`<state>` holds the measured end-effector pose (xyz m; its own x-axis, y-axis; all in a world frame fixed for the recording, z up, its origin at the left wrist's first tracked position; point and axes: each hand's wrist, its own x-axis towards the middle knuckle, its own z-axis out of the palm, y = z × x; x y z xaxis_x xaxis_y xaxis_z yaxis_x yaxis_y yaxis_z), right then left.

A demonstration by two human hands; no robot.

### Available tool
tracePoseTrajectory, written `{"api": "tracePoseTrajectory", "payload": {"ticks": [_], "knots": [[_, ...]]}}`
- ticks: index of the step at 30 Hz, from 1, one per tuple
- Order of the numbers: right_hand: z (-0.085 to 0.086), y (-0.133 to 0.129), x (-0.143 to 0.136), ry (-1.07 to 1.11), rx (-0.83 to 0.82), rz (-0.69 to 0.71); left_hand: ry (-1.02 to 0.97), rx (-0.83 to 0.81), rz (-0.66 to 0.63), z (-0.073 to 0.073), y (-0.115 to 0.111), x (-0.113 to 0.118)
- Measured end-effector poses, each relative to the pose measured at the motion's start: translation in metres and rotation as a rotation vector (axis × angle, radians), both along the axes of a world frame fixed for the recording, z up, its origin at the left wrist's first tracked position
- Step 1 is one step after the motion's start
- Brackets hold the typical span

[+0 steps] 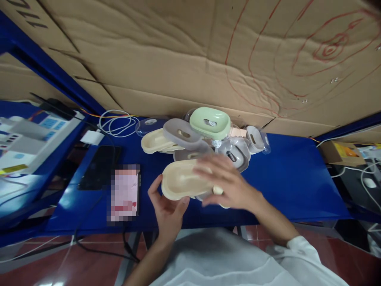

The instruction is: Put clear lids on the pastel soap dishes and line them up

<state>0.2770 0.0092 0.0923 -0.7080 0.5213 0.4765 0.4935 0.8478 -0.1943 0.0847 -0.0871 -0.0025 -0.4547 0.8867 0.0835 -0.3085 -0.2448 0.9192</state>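
Note:
My left hand (168, 206) grips the left end of a cream oval dish (184, 180), thumb at its near edge and fingers at its left side. Over the dish's right end is my right hand (223, 180), blurred, fingers spread; whether it touches the dish is unclear. Partly hidden beneath it are a grey piece and another cream piece. Behind my hands lies a pile of similar dishes: a light green one (210, 122) on top, a grey one (182, 133), a cream one (154, 142) at the left and a grey one (254, 140) at the right.
The blue table (285, 178) backs onto a cardboard wall (166, 51). At the left are a coiled white cable (119, 123), a white adapter (91, 137), a dark flat device (98, 167) and a pixelated pink item (124, 194). An open cardboard box (343, 153) stands at the right.

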Motion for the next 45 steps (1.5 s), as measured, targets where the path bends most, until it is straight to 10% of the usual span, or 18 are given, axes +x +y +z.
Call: {"api": "tracePoseTrajectory", "payload": {"ticks": [5, 15, 22, 27, 45], "knots": [[0.001, -0.029, -0.002, 0.042, 0.073, -0.002, -0.093, 0.026, -0.115, 0.01, 0.001, 0.005], [0.017, 0.065, -0.002, -0.084, 0.166, -0.37, -0.167, 0.021, -0.228, 0.024, 0.005, 0.004], [-0.01, -0.051, 0.021, -0.042, 0.03, -0.155, 0.417, -0.046, -0.114, -0.011, -0.019, -0.016], [-0.079, -0.138, 0.031, 0.049, -0.156, -0.513, 1.201, 0.152, -0.23, -0.024, -0.028, -0.011], [-0.121, -0.155, 0.147, -0.062, -0.08, -0.878, 1.426, 0.218, -0.372, -0.006, -0.027, -0.025]]}}
